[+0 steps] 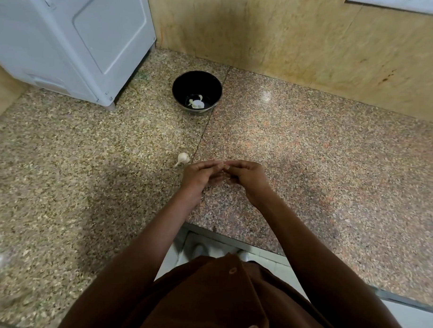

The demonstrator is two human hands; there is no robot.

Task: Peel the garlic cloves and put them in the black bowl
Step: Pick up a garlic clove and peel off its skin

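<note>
A black bowl stands on the speckled stone counter near the back wall, with pale peeled garlic pieces in its bottom. A small garlic bulb lies on the counter just left of my hands. My left hand and my right hand meet fingertip to fingertip above the counter, fingers curled together round something small that is hidden between them, likely a clove.
A white appliance stands at the back left. A wooden wall panel runs along the back. The counter's front edge lies just under my forearms, with pale floor tiles below it.
</note>
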